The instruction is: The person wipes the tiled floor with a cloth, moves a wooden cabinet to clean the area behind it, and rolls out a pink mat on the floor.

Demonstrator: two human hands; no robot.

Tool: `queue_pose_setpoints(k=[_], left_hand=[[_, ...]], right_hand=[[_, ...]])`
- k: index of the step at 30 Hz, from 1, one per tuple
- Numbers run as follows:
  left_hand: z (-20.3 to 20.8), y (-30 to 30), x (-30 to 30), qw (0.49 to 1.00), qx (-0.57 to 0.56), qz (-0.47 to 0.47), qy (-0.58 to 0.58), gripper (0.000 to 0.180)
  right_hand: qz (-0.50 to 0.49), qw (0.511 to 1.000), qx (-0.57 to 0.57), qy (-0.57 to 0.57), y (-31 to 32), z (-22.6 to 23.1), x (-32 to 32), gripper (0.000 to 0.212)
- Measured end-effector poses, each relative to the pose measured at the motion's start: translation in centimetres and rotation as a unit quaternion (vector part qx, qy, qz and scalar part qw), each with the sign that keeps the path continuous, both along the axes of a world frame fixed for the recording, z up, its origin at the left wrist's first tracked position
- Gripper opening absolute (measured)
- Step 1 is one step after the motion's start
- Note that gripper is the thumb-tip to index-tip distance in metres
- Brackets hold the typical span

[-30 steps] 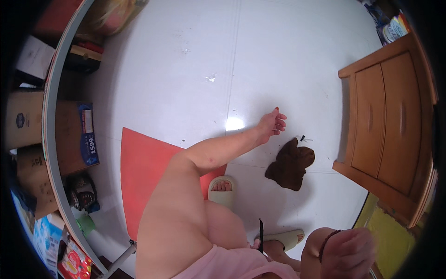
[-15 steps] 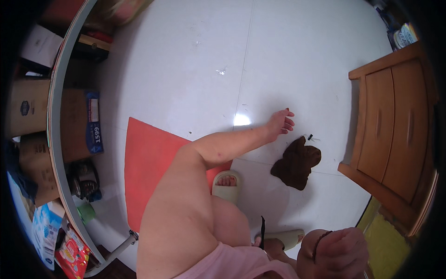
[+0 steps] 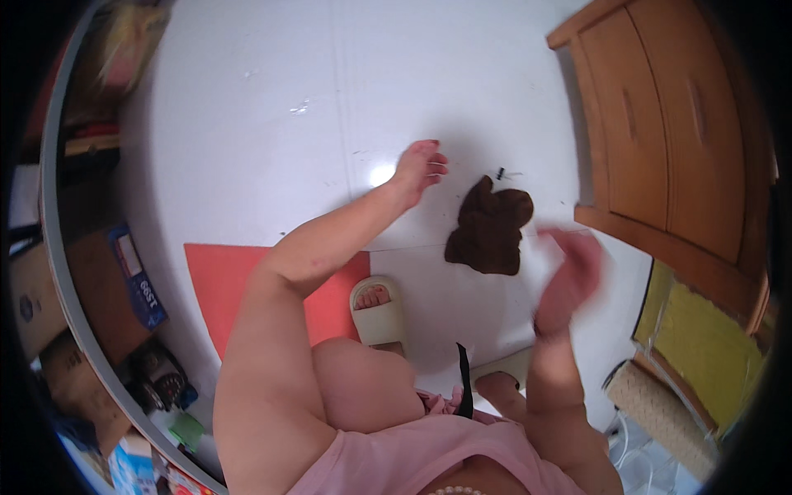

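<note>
A crumpled dark brown cloth (image 3: pixel 487 235) lies on the white tiled floor. My left hand (image 3: pixel 421 173) is stretched out over the floor, up and left of the cloth and apart from it. Its fingers are loosely bent and spaced, with nothing visible in them. On the cloth's right side, my right hand (image 3: pixel 575 268) is smeared by motion, so its fingers do not show clearly. A gap separates it from the cloth. Just beyond the cloth sits a small black object (image 3: pixel 501 174) with a pale thin part, too small to name.
A wooden cabinet (image 3: pixel 668 124) stands at the right, with a yellow-green panel (image 3: pixel 705 351) and a beige padded roll (image 3: pixel 660 412) below it. Shelving with a grey edge (image 3: pixel 51 190) and cardboard boxes (image 3: pixel 99 280) lines the left. A red mat (image 3: pixel 231 285) lies near my slippered foot (image 3: pixel 375 297).
The view has shifted, so the cabinet and cloth appear higher and farther left. My right hand has risen from the lower edge toward the cloth's right side. My left hand stays outstretched.
</note>
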State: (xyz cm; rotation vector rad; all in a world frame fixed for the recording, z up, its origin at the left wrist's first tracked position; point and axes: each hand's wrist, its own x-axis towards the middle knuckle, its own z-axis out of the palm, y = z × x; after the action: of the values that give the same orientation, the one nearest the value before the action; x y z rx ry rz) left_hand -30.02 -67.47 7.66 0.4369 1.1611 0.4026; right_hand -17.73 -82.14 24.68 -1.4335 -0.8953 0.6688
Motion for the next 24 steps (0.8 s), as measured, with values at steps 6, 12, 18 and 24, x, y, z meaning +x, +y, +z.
queue_pose_setpoints(k=[6, 12, 18, 24], left_hand=[[-0.2, 0.0, 0.5, 1.000, -0.015, -0.010, 0.013, 0.024], [0.8, -0.1, 0.4, 0.999, -0.028, -0.010, 0.028, 0.021], [0.7, 0.4, -1.0, 0.999, -0.025, 0.000, 0.028, 0.020], [-0.2, 0.4, -1.4, 0.999, -0.025, 0.008, 0.037, 0.021]], right_hand=[[0.030, 0.809, -0.456, -0.370, -2.9, -16.2, -1.1, 0.086], [-0.045, 0.901, -0.295, -0.314, -3.9, -20.7, 2.5, 0.060], [-0.220, 0.935, -0.136, -0.242, -4.1, -19.3, 9.4, 0.049], [-0.309, 0.882, -0.216, -0.284, -1.2, -23.8, 11.2, 0.050]])
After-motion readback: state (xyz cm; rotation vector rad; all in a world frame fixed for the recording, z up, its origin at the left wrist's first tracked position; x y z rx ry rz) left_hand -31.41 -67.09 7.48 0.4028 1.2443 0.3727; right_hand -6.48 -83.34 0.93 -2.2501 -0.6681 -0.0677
